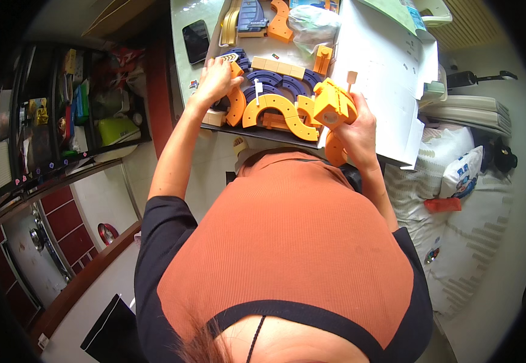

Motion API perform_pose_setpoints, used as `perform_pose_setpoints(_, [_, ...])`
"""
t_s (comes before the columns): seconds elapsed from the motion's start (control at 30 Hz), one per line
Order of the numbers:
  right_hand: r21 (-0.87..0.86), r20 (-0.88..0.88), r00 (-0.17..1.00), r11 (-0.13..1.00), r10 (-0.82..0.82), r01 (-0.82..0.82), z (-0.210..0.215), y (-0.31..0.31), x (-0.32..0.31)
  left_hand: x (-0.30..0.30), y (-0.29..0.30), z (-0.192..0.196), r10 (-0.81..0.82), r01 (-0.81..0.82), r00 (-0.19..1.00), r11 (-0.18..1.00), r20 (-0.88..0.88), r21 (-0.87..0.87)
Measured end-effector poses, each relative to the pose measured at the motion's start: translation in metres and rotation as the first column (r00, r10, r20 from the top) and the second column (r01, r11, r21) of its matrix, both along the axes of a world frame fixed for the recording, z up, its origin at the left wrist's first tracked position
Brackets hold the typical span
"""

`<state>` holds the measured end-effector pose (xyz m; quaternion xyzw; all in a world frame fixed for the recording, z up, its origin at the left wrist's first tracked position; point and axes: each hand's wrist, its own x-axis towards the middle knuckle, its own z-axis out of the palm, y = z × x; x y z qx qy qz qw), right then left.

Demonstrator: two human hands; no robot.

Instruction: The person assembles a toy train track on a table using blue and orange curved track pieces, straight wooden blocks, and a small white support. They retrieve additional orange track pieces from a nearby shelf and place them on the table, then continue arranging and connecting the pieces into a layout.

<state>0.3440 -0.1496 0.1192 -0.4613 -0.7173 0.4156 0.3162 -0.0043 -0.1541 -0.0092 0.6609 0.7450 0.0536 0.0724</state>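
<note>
My left hand (214, 81) reaches over the left side of an open box, its fingers closed around the upper end of an orange curved track piece (236, 106). Raised at the box's near right corner, my right hand (361, 133) grips a chunky orange toy block (331, 106) with a round opening. A small tan paddle-shaped part (351, 78) stands up beside that block. Below the same hand shows another orange curved piece (335, 149), partly hidden. Between my hands lie an orange arched track (281, 109), dark blue curved tracks (266, 77) and a small white signpost (257, 89).
Tan blocks (278, 66), a clear plastic bag (312, 27) and more track pieces fill the box's far part. A black phone (196, 41) lies on the table, left of the box. The white box lid (375, 78) spreads to the right. Shelves (51, 115) stand at far left.
</note>
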Motion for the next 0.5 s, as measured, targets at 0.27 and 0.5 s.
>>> perform_pose_setpoints(0.27, [0.173,0.156,0.981,0.974,0.117,-0.144,0.002,0.01,-0.015,0.05,-0.022,0.074,-0.085,-0.027,0.928,0.956,0.363,0.293])
perform_pose_setpoints(0.5, [0.364,0.238,0.937,0.871,0.257,-0.331,0.005,0.0,-0.033,0.112,-0.07,0.139,-0.366,0.295,0.348,0.916,0.863,0.27])
